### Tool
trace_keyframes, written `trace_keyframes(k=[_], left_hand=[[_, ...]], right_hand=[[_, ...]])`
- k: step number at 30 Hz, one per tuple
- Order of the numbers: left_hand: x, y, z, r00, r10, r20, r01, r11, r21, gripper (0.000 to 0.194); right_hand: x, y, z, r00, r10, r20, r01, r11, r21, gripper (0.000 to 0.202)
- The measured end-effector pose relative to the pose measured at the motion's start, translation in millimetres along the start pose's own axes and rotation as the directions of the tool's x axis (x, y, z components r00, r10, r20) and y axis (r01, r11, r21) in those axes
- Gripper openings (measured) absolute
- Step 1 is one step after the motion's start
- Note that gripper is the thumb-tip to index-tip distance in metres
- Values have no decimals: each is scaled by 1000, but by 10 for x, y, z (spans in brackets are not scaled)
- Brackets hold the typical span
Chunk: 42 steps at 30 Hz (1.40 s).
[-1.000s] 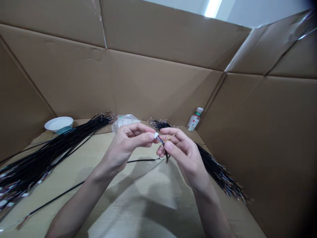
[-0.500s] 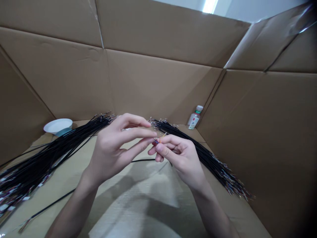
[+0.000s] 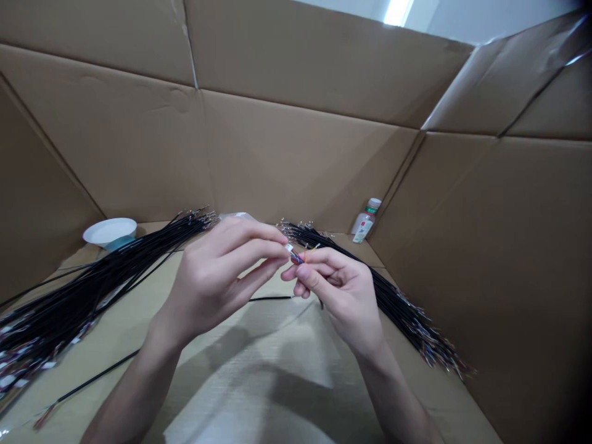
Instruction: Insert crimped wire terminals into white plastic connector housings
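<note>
Near the centre, my left hand pinches a small white connector between its fingertips. Thin coloured wires run from the connector into my right hand, whose thumb and index finger are closed on them. An orange and a yellow wire end stick up above the right fingertips. A black cable lies behind and below the hands, partly hidden by the left one; its stripped end with loose wires shows at the lower left.
A large bundle of black cables lies on the left, another bundle on the right. A white bowl stands at the back left, a small bottle at the back right. Cardboard walls surround the surface.
The fingers of my left hand have closed together, and the white connector now shows at their tips. My right hand has shifted slightly to the right with the wires.
</note>
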<state>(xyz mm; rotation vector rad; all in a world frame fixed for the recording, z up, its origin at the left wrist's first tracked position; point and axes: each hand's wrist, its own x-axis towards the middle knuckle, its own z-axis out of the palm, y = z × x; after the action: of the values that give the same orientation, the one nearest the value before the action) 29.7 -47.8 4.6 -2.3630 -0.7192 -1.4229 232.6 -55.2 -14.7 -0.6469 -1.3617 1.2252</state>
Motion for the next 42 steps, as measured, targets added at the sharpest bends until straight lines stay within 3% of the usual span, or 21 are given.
trace_keyframes(k=[10,16,21,25,29,33,37,39,42], left_hand=[[2,67,60,990,-94,104,91,995,36,7],[-7,50,49,941,-275,198,302,945,-123,5],[4,14,22,839,-412,356,538,725,-430,16],[32,-57,5,730,-444,520,683,498,-534,25],[57,-149,54,645,-400,651,764,324,-558,31],[42,-226,179,589,-309,747,806,164,-569,33],[-10,-312,284,544,-224,809,839,124,-530,28],[-19,-343,295,550,-222,805,835,173,-523,25],[1,-329,251,654,-345,673,756,339,-561,19]], right_hand=[[-72,59,72,993,-101,-65,90,985,-146,11],[-88,80,69,999,-35,5,36,989,-147,18],[-72,69,65,999,1,53,5,994,-110,20],[-73,66,63,995,9,101,1,996,-95,21],[-69,69,57,992,0,124,7,999,-53,21],[-49,43,49,995,-15,96,18,1000,-25,20],[-19,19,44,997,-10,82,10,1000,6,18],[-5,24,39,998,11,66,-11,1000,4,19],[9,39,29,998,53,38,-53,998,-17,23]])
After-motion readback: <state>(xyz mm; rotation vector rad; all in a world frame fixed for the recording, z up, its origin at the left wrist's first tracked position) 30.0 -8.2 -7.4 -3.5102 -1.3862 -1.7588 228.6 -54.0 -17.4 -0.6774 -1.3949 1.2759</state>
